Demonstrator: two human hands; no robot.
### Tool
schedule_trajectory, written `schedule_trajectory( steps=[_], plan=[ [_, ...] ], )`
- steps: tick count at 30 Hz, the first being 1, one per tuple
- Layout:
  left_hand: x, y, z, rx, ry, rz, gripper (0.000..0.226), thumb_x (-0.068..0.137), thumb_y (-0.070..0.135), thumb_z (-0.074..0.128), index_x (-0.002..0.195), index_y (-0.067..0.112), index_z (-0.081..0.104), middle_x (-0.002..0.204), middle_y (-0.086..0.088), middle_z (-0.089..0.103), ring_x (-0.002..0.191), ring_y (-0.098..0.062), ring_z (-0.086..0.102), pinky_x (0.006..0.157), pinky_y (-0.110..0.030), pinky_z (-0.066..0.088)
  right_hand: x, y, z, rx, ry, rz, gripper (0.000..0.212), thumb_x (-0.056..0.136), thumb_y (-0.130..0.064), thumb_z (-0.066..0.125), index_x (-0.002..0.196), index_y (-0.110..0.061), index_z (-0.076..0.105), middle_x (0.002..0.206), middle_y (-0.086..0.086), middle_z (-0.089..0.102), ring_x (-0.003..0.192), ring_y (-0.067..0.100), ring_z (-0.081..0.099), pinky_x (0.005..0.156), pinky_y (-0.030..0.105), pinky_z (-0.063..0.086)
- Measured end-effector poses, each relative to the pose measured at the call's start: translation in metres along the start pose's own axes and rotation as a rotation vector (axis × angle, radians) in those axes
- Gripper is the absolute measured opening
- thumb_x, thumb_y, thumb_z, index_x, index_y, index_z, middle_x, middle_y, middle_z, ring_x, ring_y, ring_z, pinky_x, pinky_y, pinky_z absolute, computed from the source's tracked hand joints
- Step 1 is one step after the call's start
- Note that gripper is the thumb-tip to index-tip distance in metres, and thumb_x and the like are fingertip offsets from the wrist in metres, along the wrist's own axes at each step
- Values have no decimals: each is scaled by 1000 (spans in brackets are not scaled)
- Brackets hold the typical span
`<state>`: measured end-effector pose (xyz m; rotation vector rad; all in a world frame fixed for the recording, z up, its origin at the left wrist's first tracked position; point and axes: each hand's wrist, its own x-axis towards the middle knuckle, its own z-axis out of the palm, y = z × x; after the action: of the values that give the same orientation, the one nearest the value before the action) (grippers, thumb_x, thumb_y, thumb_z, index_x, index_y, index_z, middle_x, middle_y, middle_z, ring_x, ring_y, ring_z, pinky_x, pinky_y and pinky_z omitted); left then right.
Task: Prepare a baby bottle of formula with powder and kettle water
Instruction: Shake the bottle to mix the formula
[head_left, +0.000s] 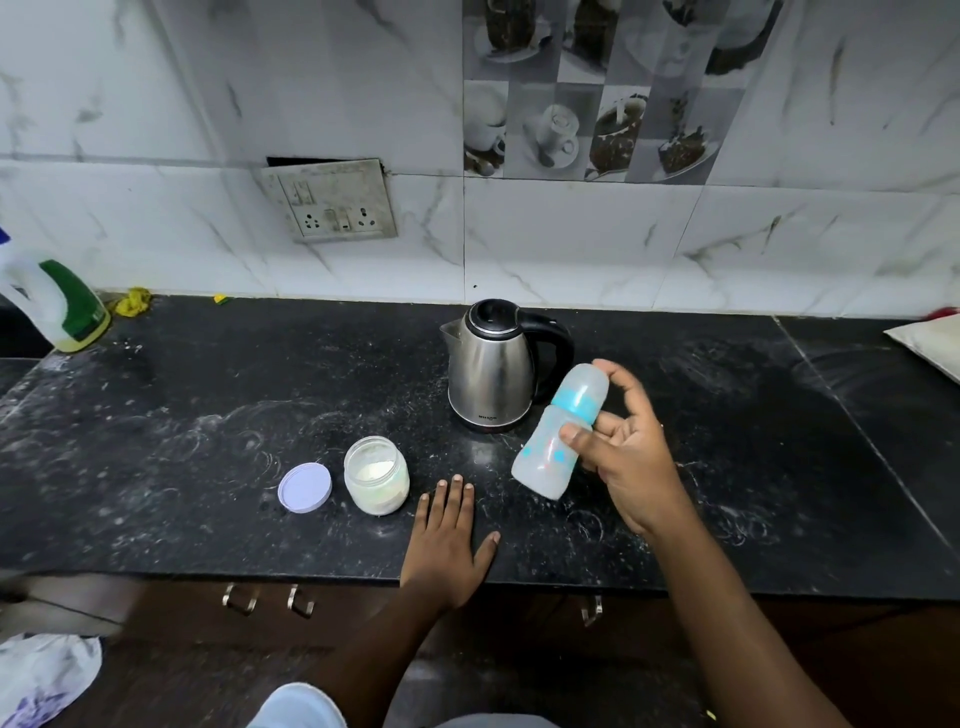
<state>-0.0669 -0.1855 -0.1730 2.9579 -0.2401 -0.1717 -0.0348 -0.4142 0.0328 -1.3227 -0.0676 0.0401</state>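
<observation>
1. Left hand (449, 540): flat on the black desk (208, 415) at the middle of its front edge, fingers straight, holding nothing.
2. Right hand (626, 457): raised over the desk right of centre, thumb and fingers curled round the baby bottle (558, 431).
3. Baby bottle: translucent, blue collar, cap on; tilted, capped end leaning away to the right. Whether its base touches the desk cannot be told.
4. Powder jar (376, 475): upright, open, white powder inside; just left of the left hand's fingertips.
5. Lid (305, 487): pale lilac, lying flat just left of the jar.
6. Kettle (493, 364): steel, upright, lid down, black handle to the right; mid-desk, behind the bottle.
7. Cleaner bottle (62, 306): green label, far left corner.
8. Yellow cloth (133, 301): far edge, near the cleaner bottle.
</observation>
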Motion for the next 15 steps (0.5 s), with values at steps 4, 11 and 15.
schedule_trajectory(
  steps=[4, 11, 15],
  plan=[
    [1, 0, 1, -5, -2, 0, 89, 104, 70, 12, 172, 14, -1, 180, -7, -9, 166, -26, -14, 134, -45, -12, 0, 1, 2, 99, 167, -40, 80, 76, -22, 91, 143, -37, 49, 119, 18, 76, 112, 35, 73, 90, 54, 62],
    [0, 0, 1, 4, 0, 2, 89, 104, 70, 10, 172, 14, -2, 180, -7, -9, 166, -25, -14, 134, -45, -12, -2, 3, 5, 59, 122, -39, 78, 76, -22, 92, 141, -38, 52, 118, 19, 76, 110, 35, 75, 83, 47, 64],
    [0, 0, 0, 2, 5, -2, 88, 105, 69, 13, 172, 14, -1, 180, -8, -8, 167, -26, -12, 134, -45, -12, -1, 0, 3, 8, 28, 10, 85, 71, -30, 97, 142, -39, 51, 116, 20, 77, 108, 36, 75, 83, 47, 63]
  ],
)
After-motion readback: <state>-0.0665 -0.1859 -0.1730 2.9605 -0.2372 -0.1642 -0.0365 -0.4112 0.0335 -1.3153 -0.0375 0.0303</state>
